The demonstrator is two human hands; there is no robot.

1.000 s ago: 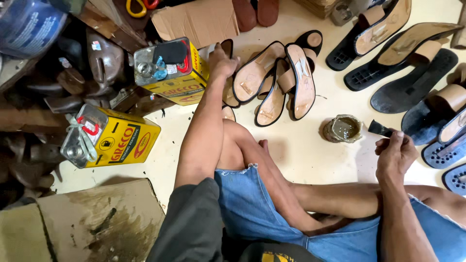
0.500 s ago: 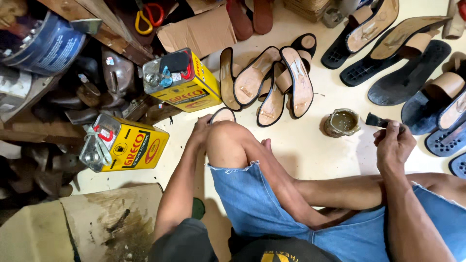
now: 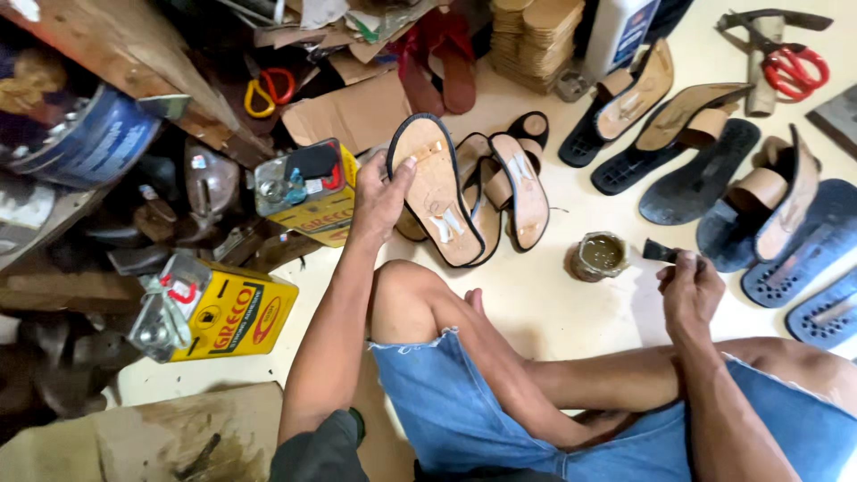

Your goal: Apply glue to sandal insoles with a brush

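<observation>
My left hand grips the edge of a tan sandal insole with a black rim and holds it tilted up off the floor. It sits beside more tan insoles lying in a row. My right hand is closed on a small dark brush, just right of a small round glue pot on the floor. My bare knee and denim shorts fill the space between both arms.
Two yellow adhesive tins stand at the left by cluttered wooden shelves. Black soles and strapped sandals lie at the right. Red-handled scissors rest at the top right, a stack of cut soles at the top.
My left hand reached from beside my knee to the row of insoles and lifted one up by its edge. My right hand kept the brush near the glue pot.
</observation>
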